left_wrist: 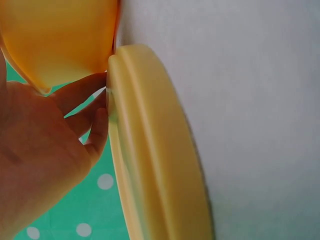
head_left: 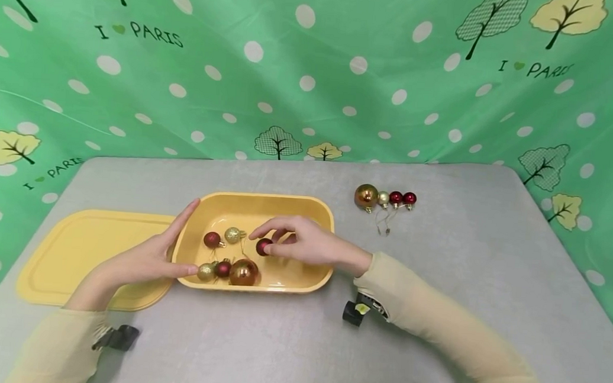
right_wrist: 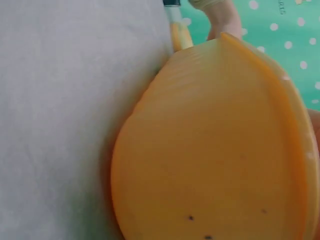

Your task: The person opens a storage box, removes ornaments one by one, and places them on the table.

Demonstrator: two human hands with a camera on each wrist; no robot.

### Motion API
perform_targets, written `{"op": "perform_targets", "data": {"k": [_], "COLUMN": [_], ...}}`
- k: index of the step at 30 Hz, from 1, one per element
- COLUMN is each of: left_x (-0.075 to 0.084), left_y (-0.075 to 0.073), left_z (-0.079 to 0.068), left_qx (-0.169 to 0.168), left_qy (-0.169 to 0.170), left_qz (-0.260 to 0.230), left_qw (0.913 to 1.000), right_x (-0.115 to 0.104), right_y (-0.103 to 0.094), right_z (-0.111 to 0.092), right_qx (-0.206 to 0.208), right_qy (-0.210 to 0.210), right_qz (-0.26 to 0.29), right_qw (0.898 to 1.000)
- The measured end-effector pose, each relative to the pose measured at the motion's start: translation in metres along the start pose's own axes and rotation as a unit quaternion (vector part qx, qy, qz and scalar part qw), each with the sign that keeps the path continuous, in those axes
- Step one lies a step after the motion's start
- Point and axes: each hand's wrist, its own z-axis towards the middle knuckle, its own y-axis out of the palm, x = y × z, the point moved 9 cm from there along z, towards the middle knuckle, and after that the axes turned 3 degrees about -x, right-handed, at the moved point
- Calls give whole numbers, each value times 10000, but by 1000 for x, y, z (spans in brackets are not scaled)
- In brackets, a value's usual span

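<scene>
Left hand (head_left: 147,257): spread wide, thumb and forefinger well apart, set against the 9 o'clock end of the box (head_left: 284,205), the thumb at the rim near 8. Its fingers look straight, not curled. Right hand (head_left: 303,239): enters from 3 o'clock, narrowed, thumb and fingers pinching a red ball (head_left: 262,245) near the middle of the box. Whether that ball clears the floor of the box, I cannot tell; the right wrist view shows mostly the outer wall. Bearings are taken from the box's middle, 12 being toward the curtain (head_left: 318,97).

Contents: a dull red ball (head_left: 211,239) and a gold ball (head_left: 233,235) at 9 to 10 o'clock; a second gold ball (head_left: 205,271), a small red ball (head_left: 223,269) and an amber ball (head_left: 244,272) crowd the near wall between 6 and 8. Outside, at 2 o'clock, stand a large ball (head_left: 366,197), a pale ball (head_left: 383,198) and two crimson balls (head_left: 410,199) in line, strings toward the near side.

Reasons, in my judgement: the left hand steadies the box while the other works inside. The fingertip pinch suits something small, round and probably slick. The lid (head_left: 100,236), flat at 9 o'clock, leaves the mouth uncovered. The line appears deliberate, keeping those four apart from the contents.
</scene>
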Motion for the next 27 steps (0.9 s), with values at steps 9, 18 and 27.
{"op": "perform_targets", "data": {"k": [9,18,27], "left_x": [-1,-2,-3], "left_y": [0,0,0], "left_z": [0,0,1], "left_qx": [11,-6,-14], "left_qy": [-14,-29,-43], "left_qz": [55,12,-82], "left_qw": [10000,10000,10000], "right_x": [-5,0,9], "right_y": [-20,-34,-47], "right_z": [-11,-23,-38], "right_qx": [528,843,1195], "right_qy": [-276,-31,252], "right_qz": [391,1299,1399], "right_qw": [9975,9879,9826]}}
